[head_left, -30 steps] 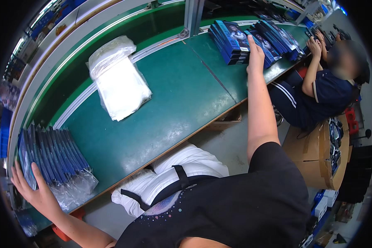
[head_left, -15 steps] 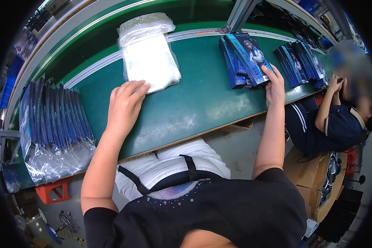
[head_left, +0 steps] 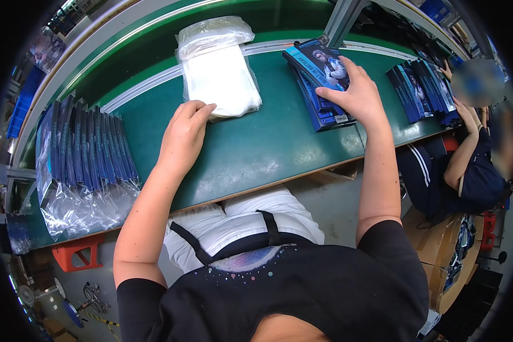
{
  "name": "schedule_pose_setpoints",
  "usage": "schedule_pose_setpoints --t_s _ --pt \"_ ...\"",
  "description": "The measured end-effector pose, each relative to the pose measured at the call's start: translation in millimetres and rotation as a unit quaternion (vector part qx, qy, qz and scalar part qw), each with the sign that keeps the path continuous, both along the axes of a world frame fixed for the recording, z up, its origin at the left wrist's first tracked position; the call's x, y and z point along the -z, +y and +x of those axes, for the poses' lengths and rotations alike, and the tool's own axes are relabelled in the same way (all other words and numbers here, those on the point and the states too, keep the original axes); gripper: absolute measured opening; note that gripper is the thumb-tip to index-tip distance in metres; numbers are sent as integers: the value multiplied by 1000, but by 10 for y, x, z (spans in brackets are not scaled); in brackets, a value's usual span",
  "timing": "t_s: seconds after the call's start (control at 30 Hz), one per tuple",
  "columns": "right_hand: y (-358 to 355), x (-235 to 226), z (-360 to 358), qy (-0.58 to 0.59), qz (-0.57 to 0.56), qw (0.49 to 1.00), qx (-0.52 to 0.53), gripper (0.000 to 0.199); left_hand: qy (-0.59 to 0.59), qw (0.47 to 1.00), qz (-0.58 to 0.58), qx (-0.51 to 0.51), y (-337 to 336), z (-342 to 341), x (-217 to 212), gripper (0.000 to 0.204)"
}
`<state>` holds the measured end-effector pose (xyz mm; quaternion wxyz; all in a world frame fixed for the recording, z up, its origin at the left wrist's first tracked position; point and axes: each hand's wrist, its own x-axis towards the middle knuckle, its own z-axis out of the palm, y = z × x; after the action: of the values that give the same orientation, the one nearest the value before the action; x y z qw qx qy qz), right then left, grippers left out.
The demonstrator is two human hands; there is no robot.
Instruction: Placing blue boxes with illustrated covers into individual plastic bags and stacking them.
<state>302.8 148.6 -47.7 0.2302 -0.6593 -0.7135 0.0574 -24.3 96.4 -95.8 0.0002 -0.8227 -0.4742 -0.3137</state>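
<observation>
My left hand (head_left: 185, 134) rests at the near left corner of a stack of clear plastic bags (head_left: 222, 82), fingers bent and pressed together on the bag edge. At the right, my right hand (head_left: 359, 97) spans a dark blue printed box (head_left: 325, 67), thumb on its near long side and fingers at its far right end. This box lies askew over a small pile of similar boxes (head_left: 319, 114), which it and my hand partly cover.
Bagged blue boxes (head_left: 88, 148) stand in a row at the left, plastic ends toward me. More blue boxes (head_left: 419, 91) stand farther right, beside a co-worker (head_left: 476, 154). The green table (head_left: 256, 159) ends just before my lap. A red stool (head_left: 77, 255) and a cardboard carton (head_left: 433, 251) stand below.
My right hand has shifted from the box's near end to across it, and the box has turned leftward on the pile. My left hand stays at the bags. The view has shifted slightly.
</observation>
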Motion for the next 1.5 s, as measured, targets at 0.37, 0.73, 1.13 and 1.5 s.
schedule_pose_setpoints --t_s 0.37,0.73,1.13,1.5 --pt "-434 380 -413 748 -183 576 -275 72 -71 997 27 1 -3 -93 -43 22" --pt "-530 350 -1179 723 -399 481 -295 68 -226 954 -188 -52 4 -133 -241 22" --pt "-570 332 -1244 690 -329 598 -241 53 -264 922 -269 -86 -65 -323 -349 19" --pt "-737 411 -1381 677 -241 683 -133 31 -130 980 -151 12 -507 -325 -412 39"
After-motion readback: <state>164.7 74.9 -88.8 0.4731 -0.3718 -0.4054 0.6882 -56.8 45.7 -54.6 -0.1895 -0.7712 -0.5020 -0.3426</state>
